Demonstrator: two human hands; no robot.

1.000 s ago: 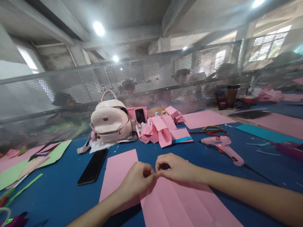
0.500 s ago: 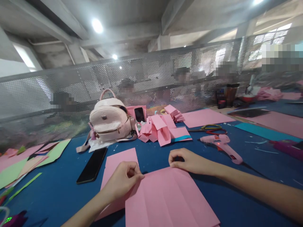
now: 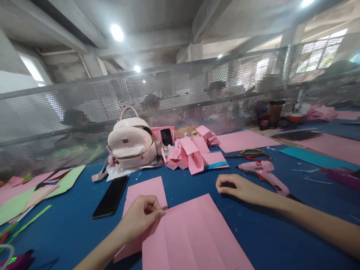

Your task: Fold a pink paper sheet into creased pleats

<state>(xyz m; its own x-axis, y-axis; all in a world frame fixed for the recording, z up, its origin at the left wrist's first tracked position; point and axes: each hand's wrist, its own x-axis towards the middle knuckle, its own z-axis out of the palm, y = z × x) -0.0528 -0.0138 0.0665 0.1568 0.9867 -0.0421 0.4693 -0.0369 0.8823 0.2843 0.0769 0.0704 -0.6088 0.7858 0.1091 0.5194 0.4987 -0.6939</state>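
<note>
Pink sheet on the blue counter
Left hand pinches the creased sheet; right hand loosely curled, empty — glue gun just beyond, phone left.

A pink backpack sits at eleven o'clock on the blue worktop — a black phone lies just before it. At two o'clock lie a pink glue gun and scissors — folded pink paper pieces at twelve.

**What's on my table, counted**

I count one pink backpack, two phones, one flat and one propped, one pink glue gun, one pair of scissors, and two pink sheets by my hands: creased, plain.
</note>
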